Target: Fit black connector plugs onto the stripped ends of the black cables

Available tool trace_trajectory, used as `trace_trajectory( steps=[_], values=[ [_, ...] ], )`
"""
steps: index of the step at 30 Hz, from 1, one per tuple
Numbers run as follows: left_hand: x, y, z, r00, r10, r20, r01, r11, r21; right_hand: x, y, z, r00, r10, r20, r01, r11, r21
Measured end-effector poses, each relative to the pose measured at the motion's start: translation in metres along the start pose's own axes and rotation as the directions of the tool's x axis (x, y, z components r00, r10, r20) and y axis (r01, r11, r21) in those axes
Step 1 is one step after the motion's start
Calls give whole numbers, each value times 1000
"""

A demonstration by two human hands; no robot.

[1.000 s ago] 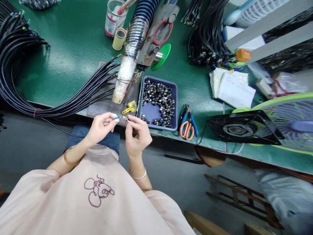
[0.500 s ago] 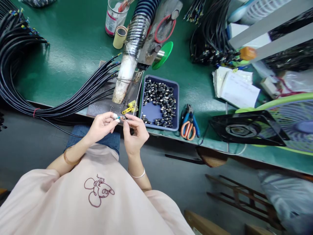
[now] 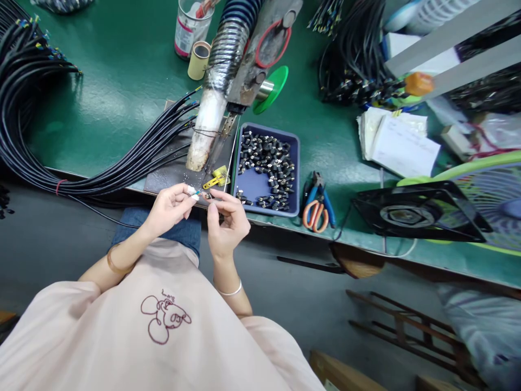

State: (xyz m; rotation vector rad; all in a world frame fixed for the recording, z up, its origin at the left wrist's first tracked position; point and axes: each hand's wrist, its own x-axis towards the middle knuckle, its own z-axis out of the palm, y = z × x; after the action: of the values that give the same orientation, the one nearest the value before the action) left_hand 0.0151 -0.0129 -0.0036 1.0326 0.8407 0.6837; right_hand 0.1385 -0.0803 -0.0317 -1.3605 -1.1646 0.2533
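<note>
Left hand (image 3: 170, 210) clamped on wires (image 3: 198, 193), right hand (image 3: 228, 224) clamped on small connector (image 3: 207, 196), tray (image 3: 297, 168) at that hand's one o'clock, pliers (image 3: 316, 203) at three.

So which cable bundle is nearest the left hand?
The bundle curving in from the left, with a red tie around it. It reaches the dark mat just beyond the left hand, while the bunch at upper right lies farther off.
</note>
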Motion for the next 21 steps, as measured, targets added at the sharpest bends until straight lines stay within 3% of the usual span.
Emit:
trace_trajectory(
  steps=[3,5,12,21],
  values=[
    [0,0,0,1000,-3,-19,3,1000,-10,0,0,-1,994,-110,14,111,993,-46],
    [0,0,0,999,-3,-32,2,1000,-22,0,1,-1,993,-117,24,118,992,-46],
    [2,-2,1,999,28,-45,-30,998,-56,4,4,3,975,218,35,-221,963,153],
    [10,-2,4,996,82,-48,-84,995,-51,11,5,1,992,99,78,-99,995,3]
  ],
)
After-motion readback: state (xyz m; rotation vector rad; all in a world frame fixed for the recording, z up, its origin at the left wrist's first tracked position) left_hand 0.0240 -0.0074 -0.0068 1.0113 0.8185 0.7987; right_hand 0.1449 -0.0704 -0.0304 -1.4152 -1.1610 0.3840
